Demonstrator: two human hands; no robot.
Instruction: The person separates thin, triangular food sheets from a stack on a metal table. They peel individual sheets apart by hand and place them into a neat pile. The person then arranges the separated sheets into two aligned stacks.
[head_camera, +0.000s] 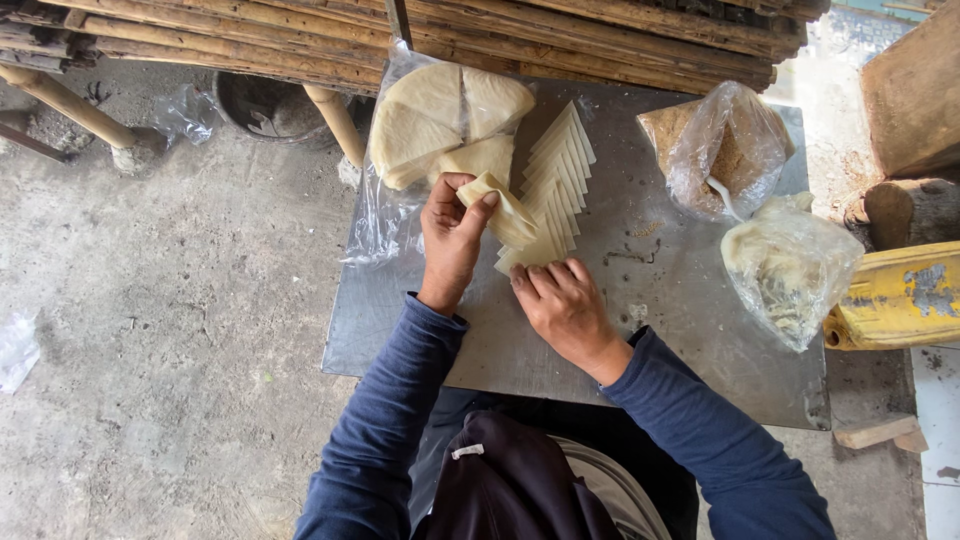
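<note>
A fanned row of pale triangular dough sheets (558, 170) lies on a grey metal tray table (640, 330). My left hand (450, 240) pinches a folded dough sheet (505, 212) lifted at the near end of the row. My right hand (562, 305) rests palm down on the metal with its fingertips on the lowest sheet of the row. Behind my left hand a stack of quarter-round dough sheets (440, 115) lies on clear plastic.
A clear bag of brown crumbly filling (715, 150) and a second bag of pale stuff (785, 265) sit on the tray's right side. A bamboo bench (420, 35) runs along the top. A yellow container (900, 295) and wood blocks stand at right. Concrete floor lies at left.
</note>
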